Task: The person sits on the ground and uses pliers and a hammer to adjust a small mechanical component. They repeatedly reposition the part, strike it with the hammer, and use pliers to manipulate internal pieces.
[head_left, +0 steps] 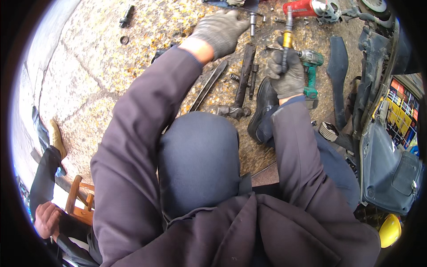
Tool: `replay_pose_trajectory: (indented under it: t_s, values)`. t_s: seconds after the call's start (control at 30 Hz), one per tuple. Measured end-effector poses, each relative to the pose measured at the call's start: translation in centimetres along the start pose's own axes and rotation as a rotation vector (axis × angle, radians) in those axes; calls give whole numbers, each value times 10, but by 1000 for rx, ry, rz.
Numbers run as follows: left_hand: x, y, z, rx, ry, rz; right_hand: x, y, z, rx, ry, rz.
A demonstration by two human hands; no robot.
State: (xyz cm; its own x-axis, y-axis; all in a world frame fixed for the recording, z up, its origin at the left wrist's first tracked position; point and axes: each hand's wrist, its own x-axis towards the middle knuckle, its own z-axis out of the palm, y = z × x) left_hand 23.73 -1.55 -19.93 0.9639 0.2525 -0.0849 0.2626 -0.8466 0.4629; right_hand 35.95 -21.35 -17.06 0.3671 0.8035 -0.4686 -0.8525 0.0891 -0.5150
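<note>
Over the speckled ground [82,55], I cannot tell whether my left hand [218,35] grips anything; my right hand [287,71] has a gold-collared tool [288,38] in grip. Near the left hand, a steel socket [253,25] lies loose, seemingly not yet taken up.

The palm of the left hand [218,34] faces away from view, and whether it encloses anything cannot be determined. The right hand [286,69] conceals part of the handle of the gold-collared tool [288,39], whose tip overlaps the red can [307,8]. The upper edge truncates the dark cloth [251,5]. The left sleeve [147,100] partly covers the wooden stool [73,196]. The co-worker's head lies outside the field; only parts of the body, including a bare hand [46,220], appear. Scattered ground fragments are too small to identify.
</note>
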Motion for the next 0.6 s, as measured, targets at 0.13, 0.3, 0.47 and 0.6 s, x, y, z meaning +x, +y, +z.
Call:
replay_pose_trajectory:
  t_s: [0.13,0.3,0.47,0.6]
  values:
    - [65,16,34,263,-47,80,-14,-30,1,179,-198,-173]
    - [88,22,63,353,-35,58,-31,-50,7,222,-279,-229]
    - [41,27,39,106,-58,-95,-27,-40,16,287,-383,-229]
    - [-70,31,-1,-451,44,-359,-10,-29,35,247,-420,-68]
